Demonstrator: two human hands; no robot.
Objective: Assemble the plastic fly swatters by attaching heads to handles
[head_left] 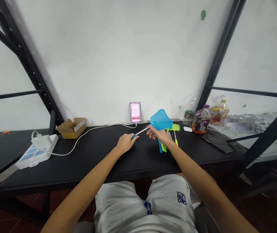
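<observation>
A blue fly swatter [162,114] with a metal rod is held across the black tabletop, its mesh head up and to the right. My left hand [125,143] is wrapped round its blue grip. My right hand [159,134] is closed at the rod just below the head, with the thumb on the metal. Under and beyond my right hand lie several more swatters; a green swatter head [175,127] and a blue handle [160,147] stick out. My right hand and the blue head hide part of that pile.
Against the wall leans a phone [135,112] on a white cable. To the left are an open cardboard box [71,128] and a power strip [37,151]. Several bottles [201,119], a white case [187,129] and a dark phone [217,143] lie right. Black shelf posts [222,48] flank the table.
</observation>
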